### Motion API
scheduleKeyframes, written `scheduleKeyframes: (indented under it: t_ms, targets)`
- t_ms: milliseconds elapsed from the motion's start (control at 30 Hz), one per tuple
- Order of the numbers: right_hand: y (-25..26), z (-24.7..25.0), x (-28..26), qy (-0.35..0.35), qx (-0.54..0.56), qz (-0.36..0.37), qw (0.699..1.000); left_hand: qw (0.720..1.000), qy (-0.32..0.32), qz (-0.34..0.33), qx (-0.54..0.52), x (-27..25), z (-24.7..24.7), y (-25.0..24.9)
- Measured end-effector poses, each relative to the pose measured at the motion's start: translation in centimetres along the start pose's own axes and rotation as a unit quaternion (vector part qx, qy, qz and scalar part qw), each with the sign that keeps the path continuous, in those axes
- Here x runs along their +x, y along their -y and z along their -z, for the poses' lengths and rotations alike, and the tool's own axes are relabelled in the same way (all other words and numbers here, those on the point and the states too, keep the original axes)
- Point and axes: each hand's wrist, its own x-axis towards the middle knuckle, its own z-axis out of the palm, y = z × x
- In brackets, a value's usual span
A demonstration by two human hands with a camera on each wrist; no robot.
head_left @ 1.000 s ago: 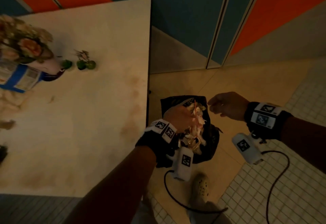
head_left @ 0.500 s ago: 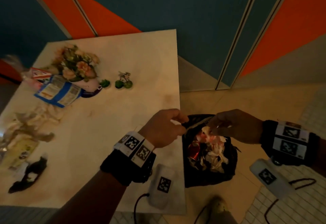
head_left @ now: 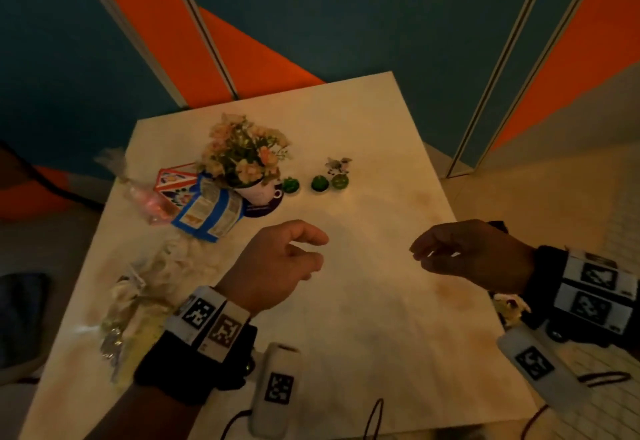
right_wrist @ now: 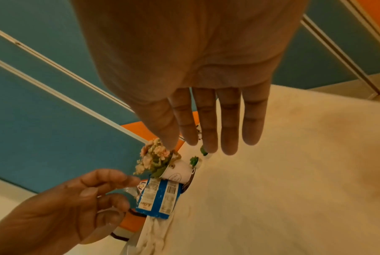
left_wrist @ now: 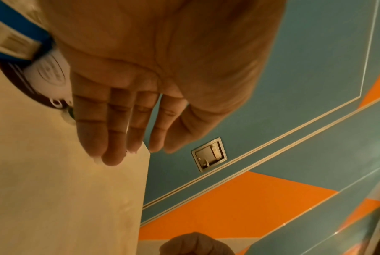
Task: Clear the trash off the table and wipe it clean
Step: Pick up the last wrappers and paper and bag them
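The cream table (head_left: 363, 301) carries trash along its left side: a blue wrapper (head_left: 207, 212) (right_wrist: 160, 196), a red and white box (head_left: 175, 180), a pink plastic bag (head_left: 149, 200), crumpled tissue (head_left: 180, 263) (right_wrist: 156, 231) and clear wrappers (head_left: 117, 332). My left hand (head_left: 318, 249) (left_wrist: 130, 138) hovers over the table's middle, fingers relaxed, holding nothing. To its right, my right hand (head_left: 420, 254) (right_wrist: 208, 134) hangs near the table's right edge with straight fingers, also empty. A scrap of bagged trash (head_left: 509, 304) peeks out beneath my right wrist; the bag itself is hidden.
A cup of artificial flowers (head_left: 249, 162) stands on a dark coaster at the back. Beside it are three small green ornaments (head_left: 319, 183) and a little figurine (head_left: 337, 164). Faint brown stains (head_left: 446, 287) mark the tabletop. Blue and orange wall panels (head_left: 346, 24) rise behind the table.
My left hand dropped trash into the black bag on the floor, then both hands left the bag's rim and rose over the table. The view swung from the bag to the tabletop.
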Motion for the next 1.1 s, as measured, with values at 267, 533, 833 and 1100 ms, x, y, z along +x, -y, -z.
scheduleKeyframes:
  t_ms: [267, 533, 833, 1100]
  targets:
    - [5.2, -5.8, 4.0, 0.07, -0.017, -0.004, 0.997, 0.991, -0.098, 0.093, -0.006, -2.3, 6.5, 7.1]
    - [11.6, -14.9, 8.6, 0.186, -0.115, 0.045, 0.975, 0.965, -0.2, 0.161, 0.049, -6.2, 12.4, 14.2]
    - [15.5, -26.8, 10.7, 0.296, -0.29, 0.251, 0.875, 0.914, -0.312, 0.22, 0.134, -9.6, 15.3, 19.4]
    - [15.7, -32.3, 12.0, 0.353, -0.411, 0.252, 0.802, 0.902, -0.253, 0.297, 0.188, -9.6, 13.7, 24.5]
